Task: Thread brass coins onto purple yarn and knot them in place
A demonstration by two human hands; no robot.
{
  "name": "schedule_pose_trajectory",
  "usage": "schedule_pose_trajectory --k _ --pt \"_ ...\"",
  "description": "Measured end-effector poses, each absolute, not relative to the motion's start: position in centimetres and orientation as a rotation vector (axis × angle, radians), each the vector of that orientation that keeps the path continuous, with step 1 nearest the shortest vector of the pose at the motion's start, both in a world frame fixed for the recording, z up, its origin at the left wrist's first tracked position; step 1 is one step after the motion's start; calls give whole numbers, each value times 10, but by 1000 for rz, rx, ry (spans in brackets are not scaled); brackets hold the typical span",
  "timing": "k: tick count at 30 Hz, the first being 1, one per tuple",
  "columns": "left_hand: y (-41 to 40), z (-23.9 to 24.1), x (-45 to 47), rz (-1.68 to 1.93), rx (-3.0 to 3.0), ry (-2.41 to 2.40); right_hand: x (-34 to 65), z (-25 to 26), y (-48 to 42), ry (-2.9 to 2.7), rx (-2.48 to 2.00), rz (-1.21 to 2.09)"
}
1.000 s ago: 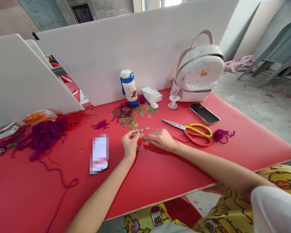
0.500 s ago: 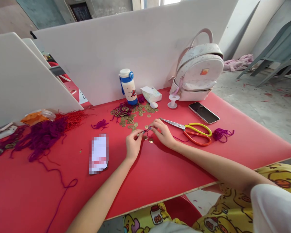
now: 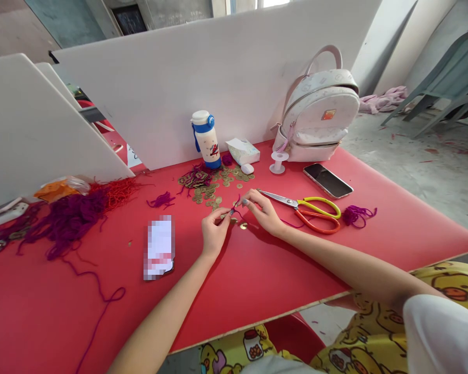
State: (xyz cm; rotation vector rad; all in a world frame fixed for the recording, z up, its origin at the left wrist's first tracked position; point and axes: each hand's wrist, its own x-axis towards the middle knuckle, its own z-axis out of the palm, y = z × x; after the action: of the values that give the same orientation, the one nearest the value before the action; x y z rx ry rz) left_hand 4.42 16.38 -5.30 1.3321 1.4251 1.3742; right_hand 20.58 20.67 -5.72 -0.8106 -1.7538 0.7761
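My left hand [image 3: 215,231] pinches a purple cord [image 3: 237,200] between thumb and fingertips, just above the red table. Facing it, my right hand [image 3: 260,210] has thumb and forefinger drawn together at the same cord, whose loose end sticks up between the two hands. A brass-coloured coin [image 3: 244,226] lies right below the fingertips, and another is partly hidden by my left fingers. Beyond the hands spreads a pile of holed coins [image 3: 205,193], some tangled with purple cord. Scissors [image 3: 315,210] with yellow and orange handles lie beside my right hand.
A bottle [image 3: 207,140], a tissue pack [image 3: 244,151], a white spool [image 3: 278,162] and a backpack [image 3: 315,119] stand along the white partition. Phones lie left [image 3: 158,249] and right [image 3: 327,181]. Purple yarn [image 3: 68,218] heaps at the left; a small bundle [image 3: 359,216] lies right.
My right fingers have shifted slightly away from my left fingertips. A cord end now stands up between the hands, where it was less visible before. My left hand has hardly moved.
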Motion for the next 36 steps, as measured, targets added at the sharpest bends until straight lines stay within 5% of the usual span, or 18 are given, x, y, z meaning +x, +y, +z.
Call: schedule_pose_trajectory --k 36 --pt "163 -54 43 1368 1368 1325 209 -64 214 -1856 -794 651"
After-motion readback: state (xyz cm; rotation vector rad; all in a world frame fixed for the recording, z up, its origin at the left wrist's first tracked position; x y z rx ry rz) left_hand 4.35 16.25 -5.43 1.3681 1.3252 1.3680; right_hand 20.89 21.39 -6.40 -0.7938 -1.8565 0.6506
